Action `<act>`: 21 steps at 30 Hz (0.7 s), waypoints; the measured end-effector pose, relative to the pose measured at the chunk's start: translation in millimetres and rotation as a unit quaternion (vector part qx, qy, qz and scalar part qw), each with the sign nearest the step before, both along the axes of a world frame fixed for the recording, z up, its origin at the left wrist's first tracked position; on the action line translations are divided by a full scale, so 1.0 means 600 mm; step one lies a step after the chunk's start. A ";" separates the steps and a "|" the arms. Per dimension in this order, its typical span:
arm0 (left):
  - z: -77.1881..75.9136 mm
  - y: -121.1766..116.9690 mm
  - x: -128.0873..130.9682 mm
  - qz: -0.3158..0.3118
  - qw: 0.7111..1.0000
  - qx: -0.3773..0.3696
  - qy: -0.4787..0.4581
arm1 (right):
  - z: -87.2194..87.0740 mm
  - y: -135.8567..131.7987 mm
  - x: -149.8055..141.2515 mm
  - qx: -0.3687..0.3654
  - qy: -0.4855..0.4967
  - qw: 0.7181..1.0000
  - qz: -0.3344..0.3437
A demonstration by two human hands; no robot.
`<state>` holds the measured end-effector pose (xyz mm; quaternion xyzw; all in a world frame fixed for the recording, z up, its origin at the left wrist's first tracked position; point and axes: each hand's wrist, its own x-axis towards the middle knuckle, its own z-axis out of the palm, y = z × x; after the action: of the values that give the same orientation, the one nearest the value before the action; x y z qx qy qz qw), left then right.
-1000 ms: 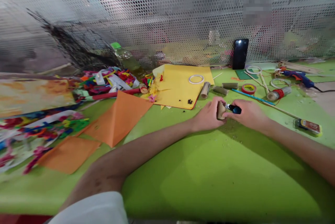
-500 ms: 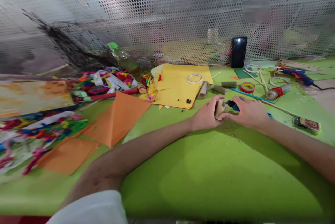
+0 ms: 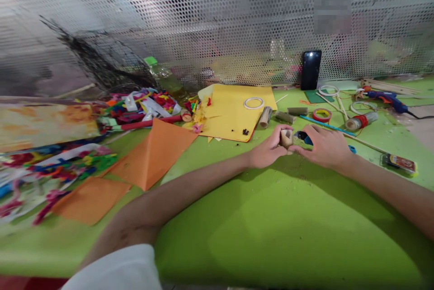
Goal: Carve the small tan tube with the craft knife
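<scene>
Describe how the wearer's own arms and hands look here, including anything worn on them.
The left hand and right hand are both bare, with no gloves, and no watch or bracelet shows at either wrist. A plain white short sleeve covers the upper left arm; no sleeve shows on the right arm.
</scene>
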<state>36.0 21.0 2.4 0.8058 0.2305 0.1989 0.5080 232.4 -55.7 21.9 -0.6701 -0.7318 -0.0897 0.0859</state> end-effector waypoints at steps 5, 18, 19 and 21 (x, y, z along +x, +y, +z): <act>0.011 -0.001 0.010 0.008 0.991 -0.131 -0.035 | 0.007 -0.003 0.003 0.006 -0.001 1.000 -0.001; 0.007 0.000 0.013 -0.140 0.986 -0.088 -0.014 | 0.004 -0.007 0.002 0.021 -0.044 0.998 0.047; 0.006 0.001 0.014 -0.143 0.985 -0.091 -0.016 | 0.004 -0.006 0.002 0.020 -0.053 0.997 0.049; 0.004 0.001 0.014 -0.147 0.985 -0.093 -0.012 | 0.006 -0.006 0.005 0.016 -0.066 0.996 0.060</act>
<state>44.5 21.7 4.5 0.7779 0.1210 0.1094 0.6069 235.3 -59.2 25.2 -0.6162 -0.7731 -0.1404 0.0536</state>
